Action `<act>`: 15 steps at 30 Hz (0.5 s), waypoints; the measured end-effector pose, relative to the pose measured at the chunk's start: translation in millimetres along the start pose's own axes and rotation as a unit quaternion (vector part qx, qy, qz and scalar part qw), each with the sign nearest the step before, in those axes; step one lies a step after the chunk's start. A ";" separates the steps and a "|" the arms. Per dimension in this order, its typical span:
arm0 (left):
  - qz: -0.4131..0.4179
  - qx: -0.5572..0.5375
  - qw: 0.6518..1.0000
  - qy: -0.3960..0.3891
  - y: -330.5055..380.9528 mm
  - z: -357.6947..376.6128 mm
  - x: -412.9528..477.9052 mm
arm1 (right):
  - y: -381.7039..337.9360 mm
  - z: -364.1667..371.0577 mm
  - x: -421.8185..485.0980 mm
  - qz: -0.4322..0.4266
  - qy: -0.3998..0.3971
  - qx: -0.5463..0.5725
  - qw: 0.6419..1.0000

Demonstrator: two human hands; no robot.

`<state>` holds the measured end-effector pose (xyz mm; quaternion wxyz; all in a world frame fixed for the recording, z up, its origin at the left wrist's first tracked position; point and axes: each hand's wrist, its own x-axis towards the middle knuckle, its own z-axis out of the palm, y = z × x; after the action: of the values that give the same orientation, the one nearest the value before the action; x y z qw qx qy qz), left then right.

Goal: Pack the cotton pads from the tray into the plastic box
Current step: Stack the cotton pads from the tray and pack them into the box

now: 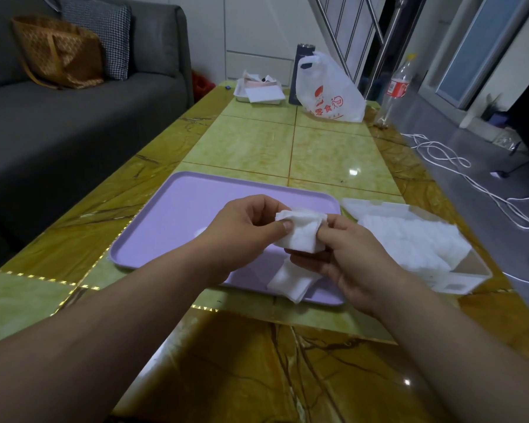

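Observation:
A lilac tray (177, 209) lies on the green marble table. Above its right part both my hands hold a small stack of white cotton pads (300, 232). My left hand (245, 230) pinches the stack's left edge with thumb and fingers. My right hand (348, 257) grips its right edge and supports it from below. More white pads (290, 282) lie on the tray's near right corner, partly under my right hand. A clear plastic box (471, 270) stands just right of the tray, its lid open at the back, filled with white pads (409, 239).
At the table's far end sit a white tray of papers (257, 93), a dark flask (300, 74), a white printed plastic bag (330, 93) and a plastic bottle (394, 90). A grey sofa (74, 117) runs along the left. White cables (458, 166) trail on the floor at right.

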<state>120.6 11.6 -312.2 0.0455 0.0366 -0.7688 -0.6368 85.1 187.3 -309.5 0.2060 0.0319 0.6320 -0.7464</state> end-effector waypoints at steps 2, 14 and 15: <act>0.001 -0.004 1.000 0.001 0.5 -0.5 -0.4 | 1.2 0.4 0.4 -0.011 0.004 -0.021 1.000; -0.007 0.006 0.997 0.075 -5.4 4.7 3.5 | -2.2 -5.2 -3.3 -0.040 -0.073 -0.021 0.996; -0.001 0.021 0.996 0.083 -6.2 5.5 4.4 | -1.1 -5.5 -5.1 -0.061 -0.072 -0.052 0.994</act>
<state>115.5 15.3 -319.1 0.1082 0.0909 -0.7753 -0.6156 88.2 194.0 -308.0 0.2061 -0.0709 0.6543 -0.7242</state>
